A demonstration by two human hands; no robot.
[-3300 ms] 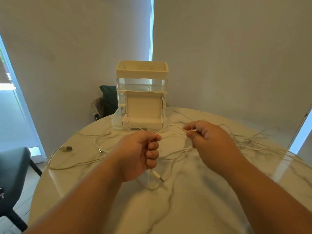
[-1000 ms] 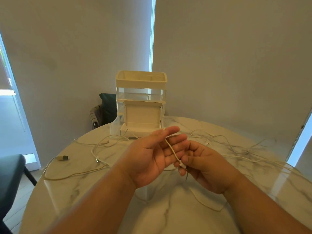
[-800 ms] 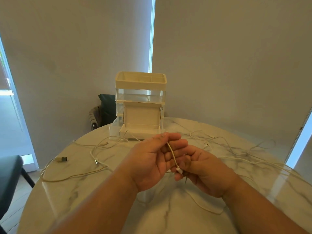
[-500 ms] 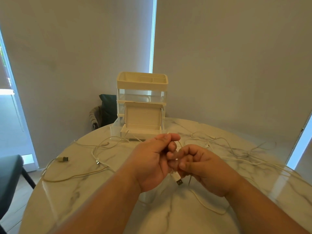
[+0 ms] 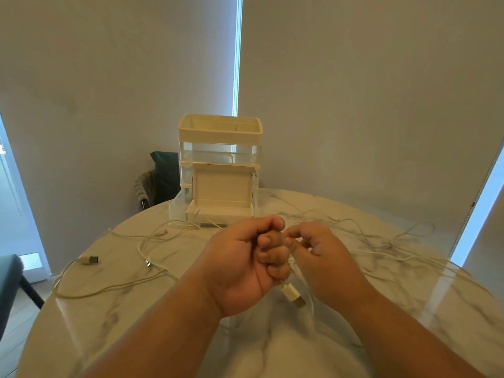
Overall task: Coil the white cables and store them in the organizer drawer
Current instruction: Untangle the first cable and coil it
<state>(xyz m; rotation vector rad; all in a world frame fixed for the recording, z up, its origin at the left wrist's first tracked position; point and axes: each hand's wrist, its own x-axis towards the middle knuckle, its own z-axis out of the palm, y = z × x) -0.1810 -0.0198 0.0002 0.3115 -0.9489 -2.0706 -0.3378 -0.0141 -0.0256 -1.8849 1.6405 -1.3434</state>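
Head view: left hand [image 5: 240, 266] grip tight around white cable [image 5: 282, 282], USB plug [image 5: 294, 295] below; right hand [image 5: 324, 257] grip unclear.

**One cable in hand, the others loose before the open drawer**

A thin white cable with a white USB plug [image 5: 293, 294] is gripped in the curled left hand [image 5: 242, 260]. The right hand [image 5: 321, 257] pinches it just beside, and the plug dangles below the fingers. More thin white cables sprawl in loose loops on the table's left side [image 5: 144, 246] and right side [image 5: 381, 252]. Behind them stands the cream and clear plastic organizer [image 5: 219, 137], its lowest clear drawer [image 5: 177, 204] pulled out.
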